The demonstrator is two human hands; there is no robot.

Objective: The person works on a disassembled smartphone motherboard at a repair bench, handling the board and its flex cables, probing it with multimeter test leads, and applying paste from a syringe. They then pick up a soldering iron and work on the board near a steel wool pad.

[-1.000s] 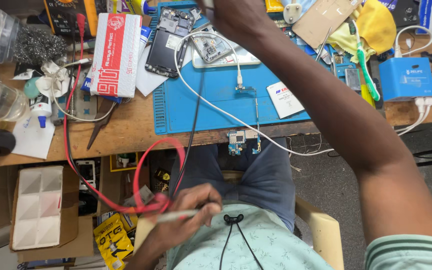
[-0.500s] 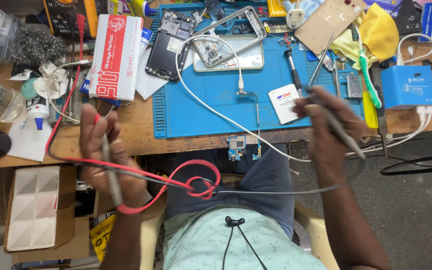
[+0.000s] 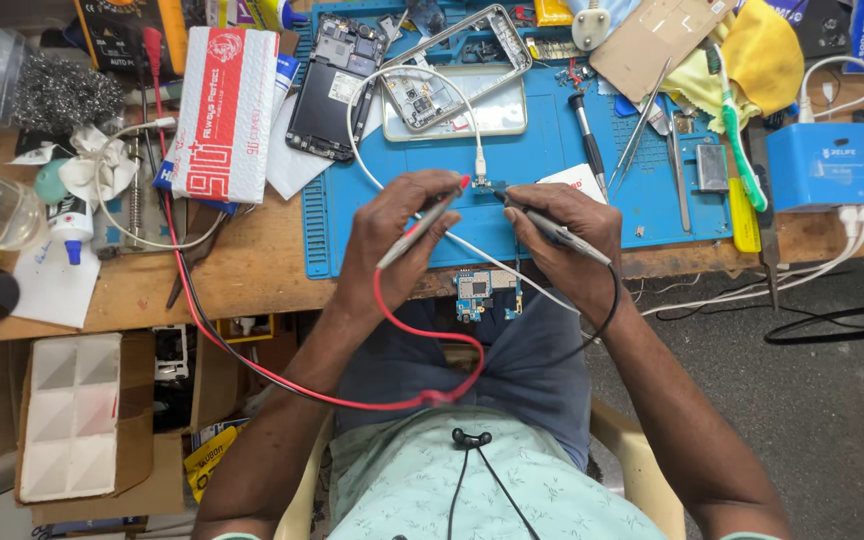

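Observation:
My left hand [image 3: 389, 240] grips a red multimeter probe [image 3: 430, 221], its red tip pointing at a small circuit part [image 3: 484, 185] on the blue work mat [image 3: 552, 150]. My right hand [image 3: 564, 240] grips a black probe [image 3: 550, 226] whose tip meets the same part from the right. A white cable [image 3: 392, 85] plugs into that part. The red lead [image 3: 302, 385] and the black lead [image 3: 607, 310] loop down over my lap.
An opened phone [image 3: 337, 85] and a phone frame [image 3: 457, 60] lie at the mat's back. A red-and-white box [image 3: 222, 110], a yellow multimeter [image 3: 122, 35], tweezers [image 3: 642, 120], a screwdriver [image 3: 585, 135], a blue box [image 3: 817, 165] and a small circuit board [image 3: 482, 292] surround my hands.
Both hands came together over the mat from wider apart. The red and black probe tips now meet at the small part on the white cable.

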